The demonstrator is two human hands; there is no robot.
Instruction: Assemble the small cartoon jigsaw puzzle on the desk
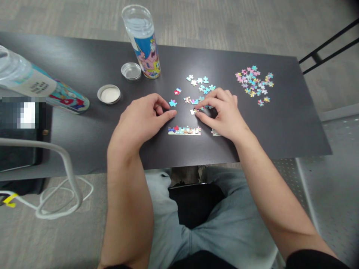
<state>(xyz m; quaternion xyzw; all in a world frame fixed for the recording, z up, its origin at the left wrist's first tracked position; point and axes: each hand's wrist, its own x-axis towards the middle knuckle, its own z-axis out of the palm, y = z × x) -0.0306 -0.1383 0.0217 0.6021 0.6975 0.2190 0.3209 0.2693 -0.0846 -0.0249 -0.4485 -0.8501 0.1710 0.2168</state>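
My right hand (pixel 221 112) pinches a pale jigsaw puzzle piece (pixel 192 111) between thumb and index finger, low over the table. My left hand (pixel 143 119) is curled with a small gap between thumb and index finger and nothing visible in it. Just beyond its fingertips lies a blue puzzle piece (pixel 173 103), with a red and blue piece (pixel 177 91) farther back. Nearer to me is a joined strip of puzzle pieces (pixel 184 130). Another piece (pixel 215 132) shows partly under my right hand. Several loose pieces (pixel 200 80) lie behind that hand, some hidden by it.
A heap of puzzle pieces (pixel 254 80) lies at the right of the dark table (pixel 291 123). Two clear cylinders with cartoon prints stand left, one farther back (pixel 148 52), one nearer (pixel 67 97). Two round lids (pixel 131 71) lie beside them. A white cable (pixel 67 160) crosses the lower left.
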